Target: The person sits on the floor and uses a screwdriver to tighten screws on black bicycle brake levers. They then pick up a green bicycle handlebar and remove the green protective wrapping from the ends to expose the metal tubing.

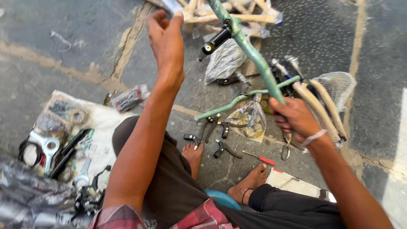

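The person sits low over the pavement with a green-wrapped bicycle handlebar (250, 51) raised in front of the knees. The right hand (294, 118) is closed in a fist around the bar's lower curve, fingers wrapped fully round the tube, wrist bent slightly inward. The left hand (166, 40) is lifted high on an extended forearm, fingers loosely spread and holding nothing, palm turned toward the bar's upper end, where a black brake lever clamp (218, 39) sits on the tube. To work that clamp well, it seems best that the right fist keeps the bar from twisting while the free hand comes onto the clamp squarely. Below the bar, 2 or more loose black brake levers (218, 129) lie on the ground by the bare feet, near a red-handled screwdriver (259, 158). A spanner (82, 174) rests on a cloth at the left.
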`<state>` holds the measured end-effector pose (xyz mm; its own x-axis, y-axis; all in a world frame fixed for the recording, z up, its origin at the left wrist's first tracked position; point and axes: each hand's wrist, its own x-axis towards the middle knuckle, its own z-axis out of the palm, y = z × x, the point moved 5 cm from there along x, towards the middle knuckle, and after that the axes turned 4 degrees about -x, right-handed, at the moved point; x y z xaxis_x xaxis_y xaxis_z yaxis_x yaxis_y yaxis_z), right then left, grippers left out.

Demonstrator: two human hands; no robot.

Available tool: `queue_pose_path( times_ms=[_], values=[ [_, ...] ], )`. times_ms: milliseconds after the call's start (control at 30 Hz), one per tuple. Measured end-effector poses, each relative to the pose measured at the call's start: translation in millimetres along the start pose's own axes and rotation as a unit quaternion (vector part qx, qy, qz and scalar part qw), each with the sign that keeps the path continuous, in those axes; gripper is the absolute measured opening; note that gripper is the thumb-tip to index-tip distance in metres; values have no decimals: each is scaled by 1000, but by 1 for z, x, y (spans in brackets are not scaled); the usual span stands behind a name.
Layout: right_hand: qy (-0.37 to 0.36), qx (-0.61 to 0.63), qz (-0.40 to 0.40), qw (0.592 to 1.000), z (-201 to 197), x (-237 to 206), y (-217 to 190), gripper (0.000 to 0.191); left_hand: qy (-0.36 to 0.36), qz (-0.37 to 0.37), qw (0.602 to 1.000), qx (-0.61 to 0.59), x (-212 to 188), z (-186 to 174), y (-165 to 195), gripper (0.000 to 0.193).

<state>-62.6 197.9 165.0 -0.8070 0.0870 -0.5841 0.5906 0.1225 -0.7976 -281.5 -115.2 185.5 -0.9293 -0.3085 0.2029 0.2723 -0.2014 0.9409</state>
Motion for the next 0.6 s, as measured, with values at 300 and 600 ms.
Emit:
queue_pose_path(
  times_ms=[300,600],
  values=[
    [298,-444,-324,781,2,-140,0,32,-138,-137,978,-76,-110,55,21,82],
    [239,-445,-448,737,79,-154,9,51,-189,-231,793,-530,-95,59,43,95]
  ],
)
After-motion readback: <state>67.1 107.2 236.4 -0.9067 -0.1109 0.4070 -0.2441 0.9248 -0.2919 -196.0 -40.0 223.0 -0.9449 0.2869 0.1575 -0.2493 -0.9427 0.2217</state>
